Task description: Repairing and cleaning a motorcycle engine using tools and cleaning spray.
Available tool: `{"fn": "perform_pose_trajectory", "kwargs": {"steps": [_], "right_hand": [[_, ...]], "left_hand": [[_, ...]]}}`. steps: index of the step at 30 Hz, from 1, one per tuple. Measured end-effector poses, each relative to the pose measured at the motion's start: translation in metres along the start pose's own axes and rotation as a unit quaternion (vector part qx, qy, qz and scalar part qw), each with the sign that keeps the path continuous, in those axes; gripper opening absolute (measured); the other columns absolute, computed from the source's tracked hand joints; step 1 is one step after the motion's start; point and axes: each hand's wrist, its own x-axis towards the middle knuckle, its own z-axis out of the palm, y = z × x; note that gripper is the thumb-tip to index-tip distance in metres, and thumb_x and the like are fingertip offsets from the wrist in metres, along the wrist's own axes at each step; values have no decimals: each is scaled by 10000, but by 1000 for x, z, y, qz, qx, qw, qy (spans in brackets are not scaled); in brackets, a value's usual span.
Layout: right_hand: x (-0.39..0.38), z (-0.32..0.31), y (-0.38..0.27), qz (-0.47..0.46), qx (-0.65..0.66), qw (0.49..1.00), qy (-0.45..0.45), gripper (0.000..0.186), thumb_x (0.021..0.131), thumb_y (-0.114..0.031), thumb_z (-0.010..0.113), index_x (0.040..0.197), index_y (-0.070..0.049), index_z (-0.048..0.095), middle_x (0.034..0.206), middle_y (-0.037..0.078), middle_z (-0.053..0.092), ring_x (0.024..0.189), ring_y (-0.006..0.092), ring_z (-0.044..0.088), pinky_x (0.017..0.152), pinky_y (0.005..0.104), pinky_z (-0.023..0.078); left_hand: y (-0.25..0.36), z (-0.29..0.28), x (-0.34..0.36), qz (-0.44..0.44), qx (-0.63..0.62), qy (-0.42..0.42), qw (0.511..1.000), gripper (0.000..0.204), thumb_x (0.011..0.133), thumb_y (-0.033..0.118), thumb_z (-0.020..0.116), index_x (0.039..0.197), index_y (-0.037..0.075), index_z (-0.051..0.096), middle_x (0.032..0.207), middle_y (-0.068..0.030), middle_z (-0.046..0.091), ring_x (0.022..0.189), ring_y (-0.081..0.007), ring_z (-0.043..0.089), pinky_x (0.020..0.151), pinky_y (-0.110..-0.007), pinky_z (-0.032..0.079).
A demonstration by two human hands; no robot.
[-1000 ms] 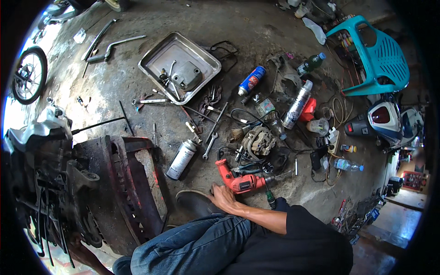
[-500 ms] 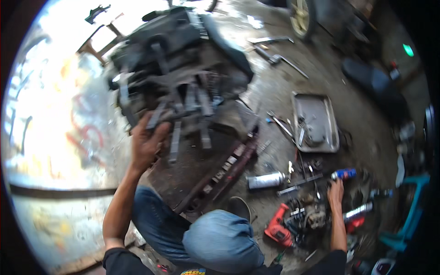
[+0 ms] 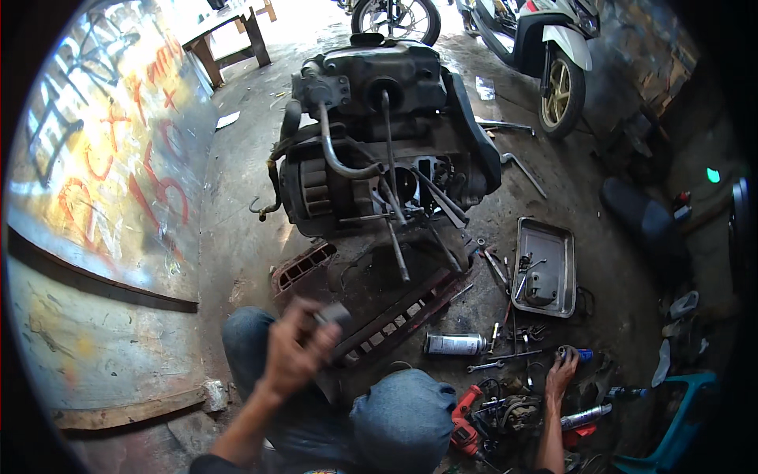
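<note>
My left hand (image 3: 296,347), blurred by motion, is closed around a small grey metal piece (image 3: 333,314) whose kind I cannot make out. It is raised above my left knee, apart from the engine (image 3: 367,170). The engine lies on a dark red plastic crate (image 3: 367,344), with long rods and a curved pipe sticking out toward me. Down on the right, my right hand (image 3: 560,370) has its fingers closed on the end of a blue can (image 3: 584,355). That can lies on its side on the floor.
A white spray can (image 3: 455,344), a wrench (image 3: 485,366) and a red power drill (image 3: 467,421) lie between my knee and right hand. A metal tray (image 3: 571,265) holds parts. A teal stool (image 3: 679,423) stands at right, a scooter (image 3: 557,47) far back, a graffitied panel (image 3: 103,150) left.
My left hand has drawn back from the engine toward my knee, carrying the grey piece. My right hand stays by the blue can. The view has shifted, showing more of the far floor.
</note>
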Motion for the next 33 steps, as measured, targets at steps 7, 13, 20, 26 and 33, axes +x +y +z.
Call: {"fn": "perform_pose_trajectory", "kwargs": {"steps": [7,13,20,26,33], "right_hand": [[13,-136,-250,61,533,843,-50,276,1040,-223,527,1227,-28,584,954,55,644,828,125,615,759,279,468],[5,-149,-341,-215,422,845,-248,310,957,-135,610,1244,-21,641,999,115,667,925,190,639,815,305,496],[15,-149,-396,-213,526,693,-445,361,928,-181,676,1226,-2,575,1130,140,675,1027,236,662,889,355,515],[18,-141,-428,-238,551,666,-443,349,940,-155,667,1247,-25,562,1177,108,652,1076,181,620,890,330,506],[42,-145,-409,-137,641,710,-258,379,948,-92,642,1301,20,562,1222,128,644,1079,183,636,923,297,511]], "left_hand": [[-113,126,-9,-52,59,-229,970,428,917,344,688,1170,13,593,1010,-224,699,939,-388,693,790,-429,542],[-147,133,-12,69,117,-357,924,505,998,297,562,1426,45,476,1291,-221,610,1168,-300,618,999,-394,478],[-13,38,6,224,90,-115,963,471,973,277,609,1361,38,489,1216,-258,597,1100,-417,615,910,-433,516],[12,-10,36,253,248,-173,919,335,926,171,638,1196,-18,579,1075,-221,622,987,-408,632,832,-444,520],[55,-49,77,251,267,-35,930,213,925,96,608,1091,-32,567,989,-239,644,952,-406,640,809,-443,507]]}}
